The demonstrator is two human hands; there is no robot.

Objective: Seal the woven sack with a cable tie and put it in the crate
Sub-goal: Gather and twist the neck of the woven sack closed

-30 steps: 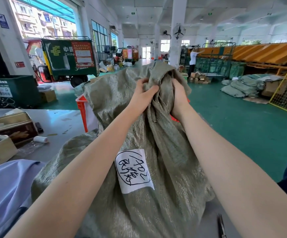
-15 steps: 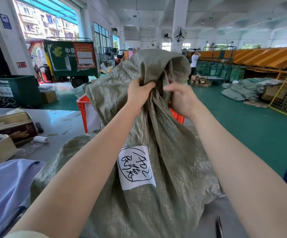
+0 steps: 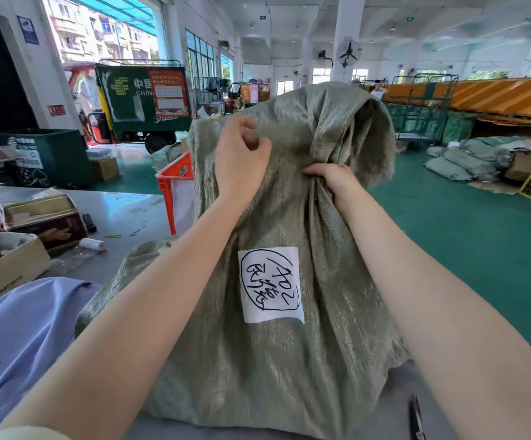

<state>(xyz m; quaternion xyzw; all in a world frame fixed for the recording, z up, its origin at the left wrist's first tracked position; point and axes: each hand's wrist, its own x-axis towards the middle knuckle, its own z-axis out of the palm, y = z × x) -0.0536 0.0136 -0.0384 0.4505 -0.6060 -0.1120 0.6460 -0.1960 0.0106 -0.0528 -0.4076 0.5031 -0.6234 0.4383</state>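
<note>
The neck could slip loose from here: only the right hand (image 3: 330, 181) is clenched round the gathered cloth, its fingers pressed tight on the bunch, while a wide flap at 11 o'clock is left ungathered. The left hand (image 3: 242, 157) is laid against that flap, fingers curled with thumb and forefinger nearly met; whether cloth is actually pinched cannot be told. No cable tie is seen, so a one-handed reach for one would risk the bunch opening. The sack (image 3: 289, 360) is stood on the table (image 3: 124, 211) at centre, grey-green, woven, creased, bulging low, with a white handwritten label (image 3: 270, 284). The crate (image 3: 175, 179), orange, is just behind it at 10 o'clock.
</note>
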